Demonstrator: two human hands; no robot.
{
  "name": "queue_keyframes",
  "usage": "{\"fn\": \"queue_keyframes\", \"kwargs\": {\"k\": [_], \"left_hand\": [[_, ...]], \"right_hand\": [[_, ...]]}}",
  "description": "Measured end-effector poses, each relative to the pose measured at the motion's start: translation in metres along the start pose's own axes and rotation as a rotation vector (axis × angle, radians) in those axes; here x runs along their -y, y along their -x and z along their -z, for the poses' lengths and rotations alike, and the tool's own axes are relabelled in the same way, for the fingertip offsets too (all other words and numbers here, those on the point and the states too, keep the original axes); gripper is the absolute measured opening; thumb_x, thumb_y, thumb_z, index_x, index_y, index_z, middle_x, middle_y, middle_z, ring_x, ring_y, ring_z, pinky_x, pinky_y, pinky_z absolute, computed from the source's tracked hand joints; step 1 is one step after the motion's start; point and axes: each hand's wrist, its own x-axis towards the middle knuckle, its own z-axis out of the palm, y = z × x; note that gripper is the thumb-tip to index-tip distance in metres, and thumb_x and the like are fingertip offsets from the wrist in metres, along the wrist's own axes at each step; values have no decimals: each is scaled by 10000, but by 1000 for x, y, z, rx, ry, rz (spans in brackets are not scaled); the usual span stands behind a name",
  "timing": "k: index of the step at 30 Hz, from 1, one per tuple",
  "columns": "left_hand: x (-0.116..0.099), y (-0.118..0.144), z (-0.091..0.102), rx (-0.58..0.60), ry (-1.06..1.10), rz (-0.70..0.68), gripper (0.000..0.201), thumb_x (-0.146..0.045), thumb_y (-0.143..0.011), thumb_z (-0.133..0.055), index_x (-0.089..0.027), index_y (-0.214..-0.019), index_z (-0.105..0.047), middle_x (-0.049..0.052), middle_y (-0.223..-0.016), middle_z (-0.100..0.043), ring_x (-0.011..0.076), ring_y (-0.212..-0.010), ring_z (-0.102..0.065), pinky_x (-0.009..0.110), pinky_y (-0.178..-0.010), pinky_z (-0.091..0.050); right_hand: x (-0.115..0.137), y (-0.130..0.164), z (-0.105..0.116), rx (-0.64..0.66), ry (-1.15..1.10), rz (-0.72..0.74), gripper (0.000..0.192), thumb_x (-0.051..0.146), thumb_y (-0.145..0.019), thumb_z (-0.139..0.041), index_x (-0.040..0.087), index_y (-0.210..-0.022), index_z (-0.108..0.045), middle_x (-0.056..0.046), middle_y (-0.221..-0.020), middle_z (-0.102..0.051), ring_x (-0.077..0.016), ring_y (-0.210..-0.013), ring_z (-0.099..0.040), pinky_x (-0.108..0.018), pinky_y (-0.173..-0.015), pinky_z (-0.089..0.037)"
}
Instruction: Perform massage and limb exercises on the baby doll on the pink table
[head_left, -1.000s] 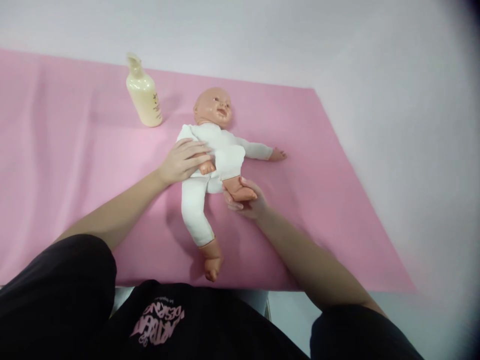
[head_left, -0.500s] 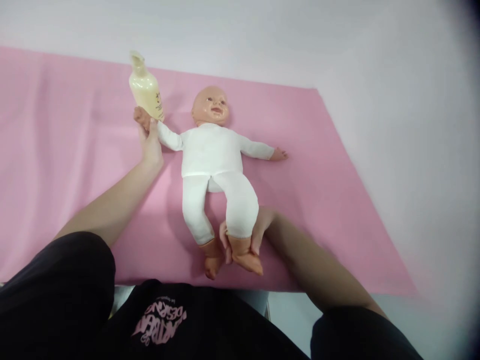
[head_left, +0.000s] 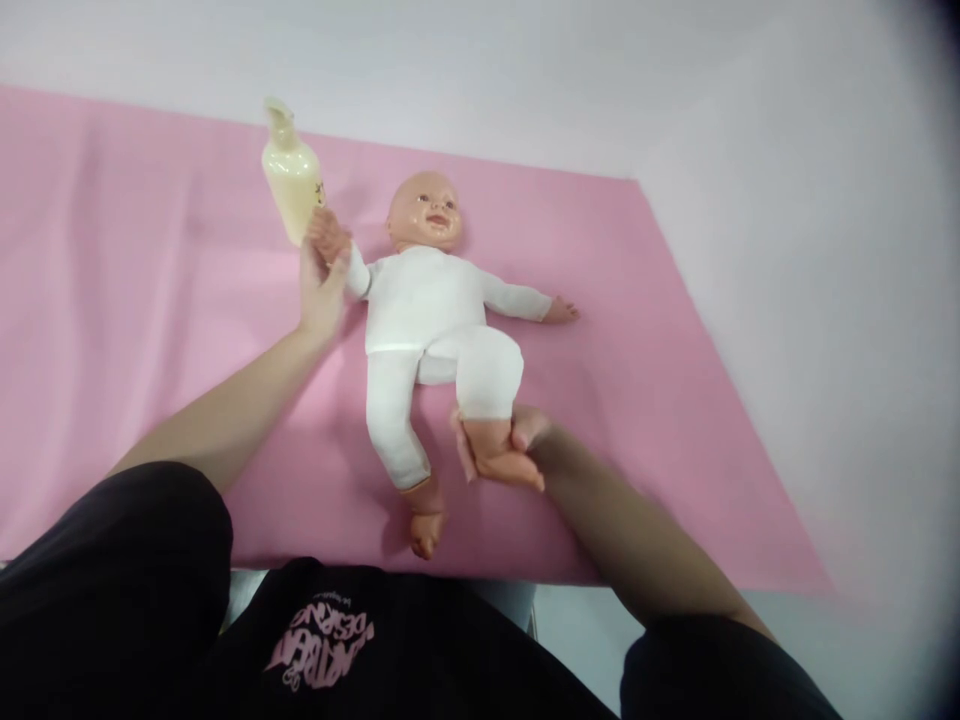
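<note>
A baby doll (head_left: pixel 426 300) with a white cloth body lies face up, its head pointing away from me. My left hand (head_left: pixel 322 292) is closed around the doll's wrist on the left side, holding that arm bent and raised. Around the ankle of the leg on the right, my right hand (head_left: pixel 499 440) is wrapped from beneath; that leg is lifted and bent at the knee. The doll's other leg lies stretched toward me, and its other arm rests out to the right. Just behind my left hand stands a pale yellow pump bottle (head_left: pixel 292 185).
A pink cover (head_left: pixel 637 400) is spread under the doll, with soft creases at the left. Its far edge meets a pale surface (head_left: pixel 525 80), and its near edge runs along my body.
My left hand has moved right, bringing the doll's arm inward toward its body. My right hand has raised the doll's foot and pushed it away from me, bending the knee more.
</note>
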Motion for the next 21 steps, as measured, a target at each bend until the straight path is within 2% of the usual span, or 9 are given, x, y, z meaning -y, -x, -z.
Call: {"fn": "queue_keyframes", "kwargs": {"k": [2, 4, 6, 8, 11, 15, 18, 21], "left_hand": [[-1, 2, -3, 20, -20, -29, 621, -744, -1000, -399, -261, -1326, -612, 94, -1408, -613, 285, -1450, -423, 577, -1204, -316], [9, 5, -10, 53, -36, -52, 616, -737, -989, -435, -265, -1345, -608, 117, -1418, -603, 307, -1430, -450, 586, -1189, -336], [25, 7, -18, 93, -44, -86, 617, -732, -988, -432, -267, -1352, -610, 139, -1420, -598, 318, -1401, -485, 585, -1168, -364], [42, 9, -25, 147, -56, -139, 609, -725, -996, -403, -273, -1339, -625, 149, -1425, -598, 320, -1375, -515, 579, -1155, -379], [56, 12, -31, 254, -123, -196, 549, -682, -1014, -393, -295, -1298, -660, 128, -1431, -611, 328, -1393, -502, 596, -1184, -330], [56, 13, -31, 319, -188, -232, 485, -611, -1037, -391, -303, -1279, -676, 109, -1432, -623, 334, -1418, -474, 612, -1215, -263], [54, 14, -30, 296, -164, -231, 492, -613, -1036, -385, -297, -1299, -655, 117, -1418, -626, 331, -1389, -495, 607, -1204, -285], [62, 16, -32, 175, -80, -168, 543, -662, -1015, -412, -276, -1348, -597, 135, -1394, -616, 330, -1354, -518, 591, -1185, -329]], "right_hand": [[2, 2, 1, -248, -50, 176, 555, 590, -791, -764, 157, -1095, -595, -30, -761, -717, -92, -538, -575, -179, -475, -429], [6, 1, 2, -458, -86, 305, 507, 620, -845, -666, 179, -1085, -593, 40, -650, -610, -60, -454, -392, -164, -409, -311], [9, -1, 3, -590, -110, 360, 456, 591, -876, -617, 183, -1079, -602, 59, -618, -548, -62, -458, -294, -160, -398, -238], [11, -4, 3, -681, -110, 351, 430, 554, -873, -626, 169, -1066, -621, 51, -618, -543, -67, -479, -281, -159, -402, -205], [12, -8, 2, -759, -102, 312, 429, 523, -851, -663, 146, -1055, -645, 31, -630, -574, -66, -484, -288, -161, -398, -183], [12, -11, -2, -836, -90, 295, 422, 509, -836, -676, 136, -1034, -666, 14, -628, -590, -68, -476, -297, -177, -398, -170], [12, -11, -2, -842, -61, 294, 412, 515, -845, -651, 147, -1029, -671, 8, -630, -598, -76, -472, -307, -198, -409, -179], [8, -9, 0, -727, -11, 318, 448, 557, -863, -624, 162, -1071, -657, 14, -635, -607, -83, -468, -350, -210, -430, -241]]}}
